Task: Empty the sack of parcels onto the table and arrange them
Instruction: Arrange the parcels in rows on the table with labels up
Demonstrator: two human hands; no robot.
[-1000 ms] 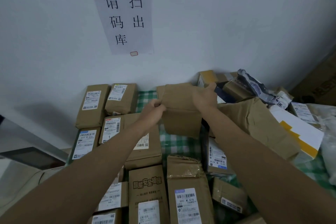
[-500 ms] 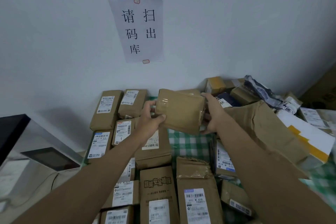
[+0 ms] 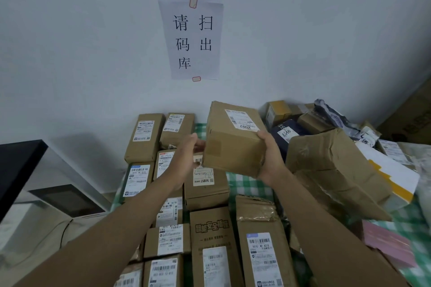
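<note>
Both hands hold 1 brown cardboard box [image 3: 233,140] above the green checked table [image 3: 247,184], label up. The right hand [image 3: 270,158] grips its corner at 4 o'clock, fingers curled round it. The left hand [image 3: 186,156] touches its side at 9 o'clock; its finger spread I cannot tell. Labelled parcels [image 3: 205,184] lie in rows from 6 to 10 o'clock.

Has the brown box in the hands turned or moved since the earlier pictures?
Yes. The brown box has been turned: its shipping label now faces up, and it sits higher against the parcels at the wall.
</note>
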